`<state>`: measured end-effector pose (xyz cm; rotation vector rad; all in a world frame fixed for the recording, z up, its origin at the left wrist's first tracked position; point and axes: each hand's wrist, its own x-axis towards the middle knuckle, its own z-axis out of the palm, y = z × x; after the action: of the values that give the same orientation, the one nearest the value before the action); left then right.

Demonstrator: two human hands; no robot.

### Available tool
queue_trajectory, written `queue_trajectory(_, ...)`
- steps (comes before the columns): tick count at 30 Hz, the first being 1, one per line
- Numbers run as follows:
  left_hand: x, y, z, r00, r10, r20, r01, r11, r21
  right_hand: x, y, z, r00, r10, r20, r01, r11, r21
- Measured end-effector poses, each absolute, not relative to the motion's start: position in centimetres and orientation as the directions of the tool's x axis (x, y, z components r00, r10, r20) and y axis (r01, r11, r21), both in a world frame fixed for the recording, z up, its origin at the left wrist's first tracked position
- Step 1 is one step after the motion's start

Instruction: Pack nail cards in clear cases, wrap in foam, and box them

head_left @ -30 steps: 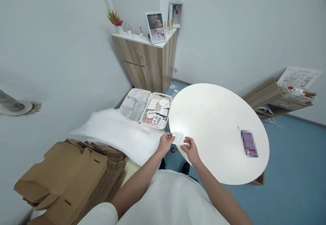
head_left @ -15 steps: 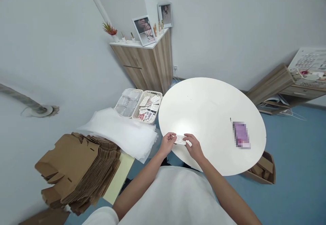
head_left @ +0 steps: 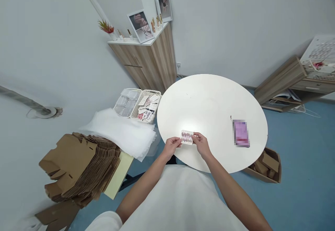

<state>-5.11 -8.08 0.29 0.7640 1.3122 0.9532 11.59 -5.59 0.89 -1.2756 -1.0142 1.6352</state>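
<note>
A small white card of press-on nails [head_left: 186,137], with pink nails in two rows facing up, is held over the near edge of the round white table [head_left: 209,102]. My left hand [head_left: 171,146] pinches its left edge between thumb and fingers. On the other side, my right hand [head_left: 202,144] grips the right edge with its fingertips. Left of the table, a white basket [head_left: 143,120] holds several similar cards. Beside it stands another basket with clear plastic boxes [head_left: 127,102].
White foam sheets [head_left: 120,129] and a stack of folded cardboard [head_left: 78,168] lie at the left. A blurred purple item [head_left: 241,133] rests on the table's right side. An open cardboard box [head_left: 277,171] sits on the floor. A wooden cabinet [head_left: 146,63] stands behind.
The card has been turned over: its printed white side showed before, and the pink nails show now. Both hands still hold it. The camera view has shifted slightly.
</note>
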Motion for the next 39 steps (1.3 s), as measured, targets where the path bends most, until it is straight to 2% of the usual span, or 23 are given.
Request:
queue_trajectory(10,-5.1,-7.1,0.0,0.061,0.883,-0.466,-0.201,0.468,0.86,11.9,-4.7,0.5,-0.141,0.933,-0.33,-0.111,-0.346,-0.932)
queue_trajectory(16,-5.1,-6.7,0.0,0.051,0.869,-0.493,-0.199,0.492,0.847,11.9,-4.6,-0.2,-0.105,0.946,-0.306,0.002,-0.307,-0.952)
queue_trajectory(19,-5.2,-6.7,-0.1,0.041,0.87,-0.491,-0.192,0.489,0.851,12.3,-4.8,-0.2,-0.106,0.969,-0.224,0.124,-0.21,-0.97)
queue_trajectory(23,-5.1,-6.7,-0.3,0.011,0.864,-0.503,-0.177,0.496,0.85,13.4,-5.0,0.0,-0.247,0.969,-0.023,0.307,0.056,-0.95)
queue_trajectory(25,-4.9,-6.8,-0.4,0.018,0.86,-0.511,-0.166,0.506,0.846,13.9,-5.1,-0.1,-0.328,0.945,0.016,0.338,0.133,-0.932)
queue_trajectory(27,-4.8,-6.9,-0.6,0.038,0.858,-0.512,-0.148,0.512,0.846,14.2,-5.1,-0.4,-0.358,0.934,0.014,0.346,0.147,-0.927)
queue_trajectory(32,-4.8,-7.4,-0.8,0.015,0.897,-0.442,-0.02,0.443,0.896,14.4,-5.2,-1.4,-0.357,0.934,0.001,0.345,0.133,-0.929)
queue_trajectory(39,-6.1,-7.9,-0.1,0.049,0.937,-0.345,0.31,0.314,0.897,13.9,-4.9,-1.7,-0.422,0.904,-0.073,0.311,0.069,-0.948)
